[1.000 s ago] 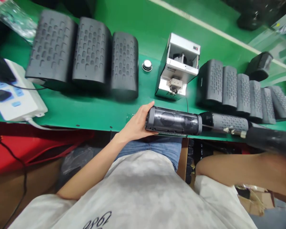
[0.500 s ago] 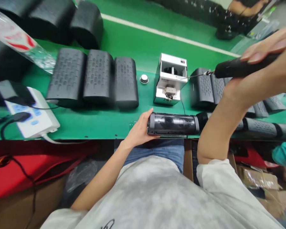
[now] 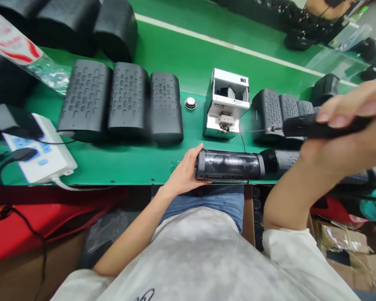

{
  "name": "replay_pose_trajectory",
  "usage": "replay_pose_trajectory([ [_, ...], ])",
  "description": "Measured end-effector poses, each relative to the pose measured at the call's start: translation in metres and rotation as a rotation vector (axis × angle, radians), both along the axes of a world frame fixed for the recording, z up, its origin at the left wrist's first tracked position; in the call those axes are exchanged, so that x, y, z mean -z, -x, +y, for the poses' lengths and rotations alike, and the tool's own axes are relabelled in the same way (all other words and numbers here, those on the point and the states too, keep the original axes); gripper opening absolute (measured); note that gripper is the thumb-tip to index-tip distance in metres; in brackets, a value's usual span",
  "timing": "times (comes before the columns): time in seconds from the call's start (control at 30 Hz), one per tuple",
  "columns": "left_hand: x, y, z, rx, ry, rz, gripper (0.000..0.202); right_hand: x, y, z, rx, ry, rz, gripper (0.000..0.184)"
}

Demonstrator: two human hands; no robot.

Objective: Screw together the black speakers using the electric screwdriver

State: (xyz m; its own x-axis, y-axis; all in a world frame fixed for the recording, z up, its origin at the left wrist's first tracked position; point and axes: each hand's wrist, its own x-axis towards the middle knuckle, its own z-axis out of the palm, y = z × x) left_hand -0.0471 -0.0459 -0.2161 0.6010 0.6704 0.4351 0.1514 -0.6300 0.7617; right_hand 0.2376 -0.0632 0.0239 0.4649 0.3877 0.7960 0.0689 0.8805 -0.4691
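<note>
A black cylindrical speaker [image 3: 230, 165] with mesh sides lies on its side at the near edge of the green bench [image 3: 119, 161]. My left hand [image 3: 184, 171] cups its left end, fingers wrapped round it. My right hand [image 3: 347, 133] is raised at the right, closed on a black electric screwdriver [image 3: 313, 126]. Its thin bit points left, its tip close to the small white screw feeder box [image 3: 227, 104], above the speaker.
Three dark rubber speaker sleeves [image 3: 122, 102] stand in a row at the left, several more [image 3: 278, 110] at the right. A white power strip [image 3: 34, 150] with plugs sits far left. A small round metal part [image 3: 190, 103] lies beside the feeder. A plastic bag [image 3: 25, 58] lies at the upper left.
My right hand has come down with the screwdriver, the bit now lower and near the feeder's front. My left hand stays on the speaker's end.
</note>
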Motion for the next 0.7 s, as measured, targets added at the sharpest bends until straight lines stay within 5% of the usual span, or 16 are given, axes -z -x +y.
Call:
replay_pose_trajectory([
  [0.1,-0.003,0.000,-0.002,-0.010,0.006,0.017,0.155,0.007,0.039,0.053,0.105,-0.222,-0.076,0.032],
  [0.2,-0.004,0.000,-0.004,-0.016,0.015,0.029,0.154,0.008,0.056,0.083,0.102,-0.196,-0.212,0.043],
  [0.43,-0.005,0.002,-0.002,0.004,0.042,0.027,0.152,0.013,0.056,0.095,0.219,0.119,-0.292,0.038],
  [0.53,-0.005,0.002,-0.001,0.005,0.040,0.022,0.153,0.018,0.053,0.101,0.267,0.156,-0.298,0.034],
  [0.7,-0.003,0.000,0.000,0.002,0.030,0.018,0.154,0.024,0.053,0.100,0.140,0.096,-0.223,0.029],
])
